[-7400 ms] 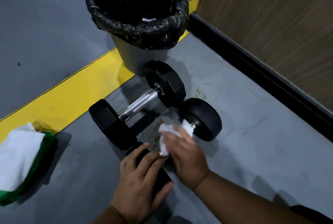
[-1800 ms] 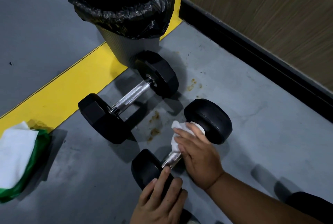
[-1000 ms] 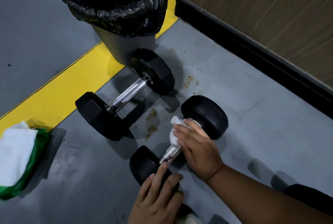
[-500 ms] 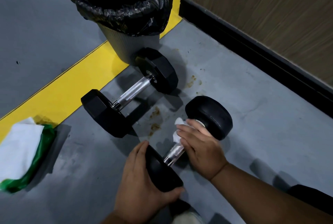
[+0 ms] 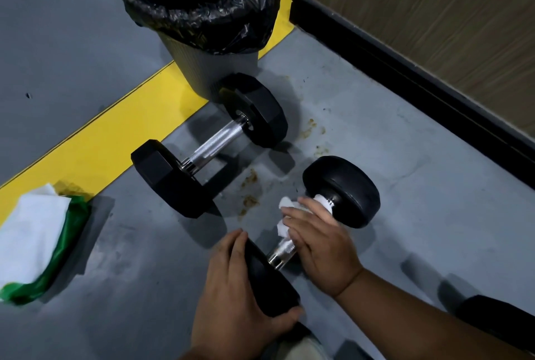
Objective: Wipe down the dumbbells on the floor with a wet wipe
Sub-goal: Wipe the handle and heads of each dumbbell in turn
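Grey gym floor [image 5: 101, 27] with a yellow stripe [image 5: 95, 154] runs up to a wood-look wall with a black skirting, and a bin [image 5: 199, 12] lined with a black bag stands at the top. Close in front of me lies the round-headed dumbbell [image 5: 341, 190], its long axis slanting from my near left up to the far right. My left hand [image 5: 231, 290] grips its near head to steady it, while my right hand [image 5: 318, 247] is curled over the steel handle, pressing the wet wipe [image 5: 285, 215] against it near the far head. I judge I'm midway: this handle is being done, and I can't tell whether its heads are clean. Beyond it the hex dumbbell [image 5: 208, 145] lies roughly parallel, one head by the bin, untouched by either hand. A green pack of wipes [image 5: 37, 238] sits at my left.
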